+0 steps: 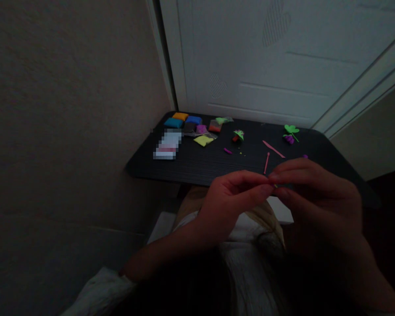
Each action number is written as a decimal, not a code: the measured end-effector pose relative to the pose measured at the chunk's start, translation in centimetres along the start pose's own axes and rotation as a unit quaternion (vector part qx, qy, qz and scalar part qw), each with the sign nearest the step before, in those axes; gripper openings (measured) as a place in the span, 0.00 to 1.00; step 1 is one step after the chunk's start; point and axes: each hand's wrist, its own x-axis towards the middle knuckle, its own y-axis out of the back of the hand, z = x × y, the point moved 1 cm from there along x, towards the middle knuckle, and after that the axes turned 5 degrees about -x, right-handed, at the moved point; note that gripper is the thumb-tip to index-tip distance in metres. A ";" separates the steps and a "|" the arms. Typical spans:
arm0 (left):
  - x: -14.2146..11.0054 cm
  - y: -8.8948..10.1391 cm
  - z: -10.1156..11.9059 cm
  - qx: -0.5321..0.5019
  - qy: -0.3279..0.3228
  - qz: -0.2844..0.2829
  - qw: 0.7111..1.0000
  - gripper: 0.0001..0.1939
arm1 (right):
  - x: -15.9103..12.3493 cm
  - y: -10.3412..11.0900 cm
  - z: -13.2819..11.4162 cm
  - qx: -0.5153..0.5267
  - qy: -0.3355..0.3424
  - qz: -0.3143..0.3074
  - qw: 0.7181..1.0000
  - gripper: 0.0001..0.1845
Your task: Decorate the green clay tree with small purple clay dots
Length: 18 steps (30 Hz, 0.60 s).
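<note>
Over the near edge of the table, my left hand (232,197) and my right hand (322,197) meet with fingertips pinched together. Between them shows a tiny yellowish bit of modelling clay (275,186), mostly hidden by the fingers. Just beyond the fingertips lies a thin pink clay tool (266,163), with a pink clay knife (274,149) behind it. A purple clay flower (289,139) with a green clover-shaped leaf (291,129) rests farther back. Left of the tools is a small clay figure (238,135) with a green top and a red part.
The dark table (197,166) stands against a white door (250,66). At its back left are several packs of coloured clay, including a yellow pack (204,140) and a blue pack (193,120). A blurred white-and-pink item (168,144) and a purple clay strip (228,151) lie nearer.
</note>
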 end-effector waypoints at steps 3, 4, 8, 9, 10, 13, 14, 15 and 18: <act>0.1 0.1 -0.1 -0.004 0.000 -0.001 1.000 0.05 | 0.0 0.0 0.0 -0.005 -0.004 0.007 1.000 0.13; 0.1 0.1 -0.2 -0.003 0.000 -0.001 1.000 0.05 | 0.0 0.0 0.0 -0.005 -0.005 0.006 1.000 0.13; 0.1 0.2 -0.2 0.000 -0.004 -0.006 1.000 0.05 | 0.1 0.1 0.0 -0.005 -0.001 -0.010 1.000 0.13; 0.1 0.2 -0.2 0.000 -0.007 -0.006 1.000 0.05 | 0.1 0.2 0.0 -0.006 0.000 -0.006 1.000 0.13; 0.1 0.2 -0.2 0.000 -0.009 -0.006 1.000 0.05 | 0.1 0.2 0.0 -0.006 0.001 -0.001 1.000 0.12; 0.1 0.2 -0.2 -0.003 -0.012 -0.006 1.000 0.05 | 0.1 0.1 0.0 -0.002 0.000 0.004 1.000 0.12; 0.1 0.1 -0.2 -0.004 -0.010 -0.007 1.000 0.05 | 0.1 0.1 0.0 -0.001 0.000 0.003 1.000 0.12; 0.1 0.1 -0.2 -0.003 -0.007 -0.008 1.000 0.05 | 0.1 0.1 0.0 -0.002 -0.001 0.002 1.000 0.12; 0.1 0.1 -0.1 0.007 -0.001 0.003 1.000 0.05 | 0.1 0.1 0.0 -0.010 -0.004 0.001 1.000 0.12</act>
